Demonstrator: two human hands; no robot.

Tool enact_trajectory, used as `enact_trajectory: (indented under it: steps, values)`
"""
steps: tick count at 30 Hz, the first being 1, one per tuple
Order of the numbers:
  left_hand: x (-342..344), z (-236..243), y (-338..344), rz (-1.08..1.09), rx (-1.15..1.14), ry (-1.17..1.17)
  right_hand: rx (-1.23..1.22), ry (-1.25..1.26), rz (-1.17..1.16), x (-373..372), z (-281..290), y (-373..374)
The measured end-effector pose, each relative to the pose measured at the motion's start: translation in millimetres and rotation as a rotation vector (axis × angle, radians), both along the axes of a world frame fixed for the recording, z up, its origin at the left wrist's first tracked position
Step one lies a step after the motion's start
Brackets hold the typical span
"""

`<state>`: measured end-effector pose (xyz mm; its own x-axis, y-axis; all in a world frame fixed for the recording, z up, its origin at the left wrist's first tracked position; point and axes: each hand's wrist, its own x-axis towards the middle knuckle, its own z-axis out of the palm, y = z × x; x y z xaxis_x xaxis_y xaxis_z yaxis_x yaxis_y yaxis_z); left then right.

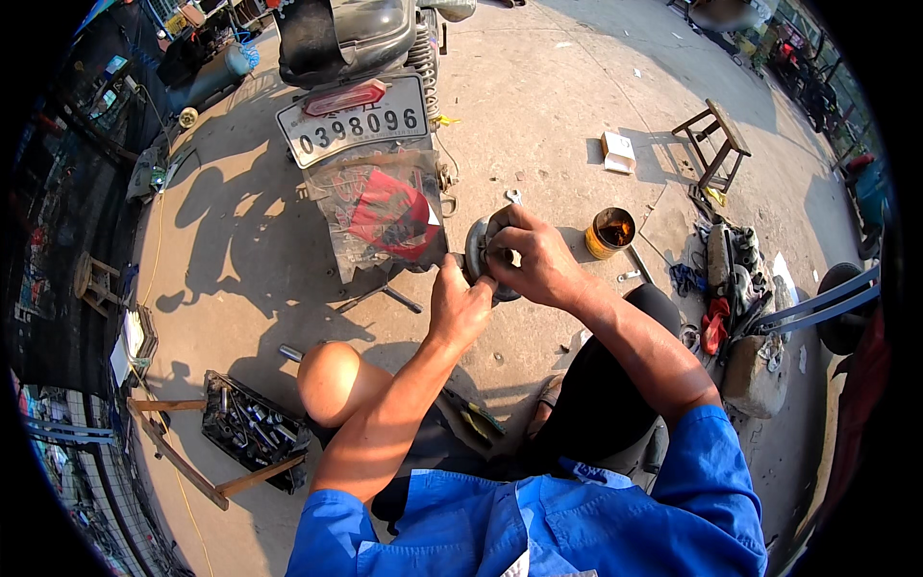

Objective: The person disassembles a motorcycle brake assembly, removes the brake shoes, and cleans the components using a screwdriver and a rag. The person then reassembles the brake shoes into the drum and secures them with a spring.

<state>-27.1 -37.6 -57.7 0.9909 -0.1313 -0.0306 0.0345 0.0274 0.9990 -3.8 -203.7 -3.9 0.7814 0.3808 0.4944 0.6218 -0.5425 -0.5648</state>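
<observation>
Broadly, concrete ground (558, 106) extends right of motorbike (370, 43); mudflap (389, 216), right edge near hands. Left hand (460, 304) and right hand (532, 256), fingers curled, grip dark round part (475, 237) between them; long axis roughly fore-and-aft, facing unclear. Can (608, 240) near, rightward.

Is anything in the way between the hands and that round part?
No, nothing visible: the left hand and right hand both touch the round part. The can stands off to the right, not between them.

Bright blue short-sleeved shirt (615, 524), black trouser leg (608, 389), strapped sandal (550, 392)
</observation>
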Motion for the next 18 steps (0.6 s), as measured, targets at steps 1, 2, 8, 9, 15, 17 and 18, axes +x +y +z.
enact_trajectory:
  steps: [1, 2, 8, 9, 15, 17, 18]
  values:
    - [0, -1, 0, -0.003, -0.009, -0.006, 0.0, 0.0, -0.003, 0, 0, 0]
    - [0, 0, 0, 0.0, 0.003, -0.006, 0.0, 0.0, -0.008, 0, 0, 0]
    - [0, 3, 0, 0.004, 0.033, 0.005, -0.005, 0.023, -0.012, 0, 0, -1]
    - [0, 2, 0, 0.007, 0.018, 0.006, 0.007, 0.023, -0.011, 0, 0, 0]
    - [-2, 11, -1, 0.006, 0.027, 0.016, 0.024, 0.017, 0.005, 0, 0, -2]
    - [-2, 10, 0, 0.012, 0.039, 0.005, 0.014, 0.023, 0.009, -1, 1, -2]
    - [-2, 8, 0, 0.014, 0.051, -0.003, 0.012, 0.021, 0.011, -1, 1, -1]
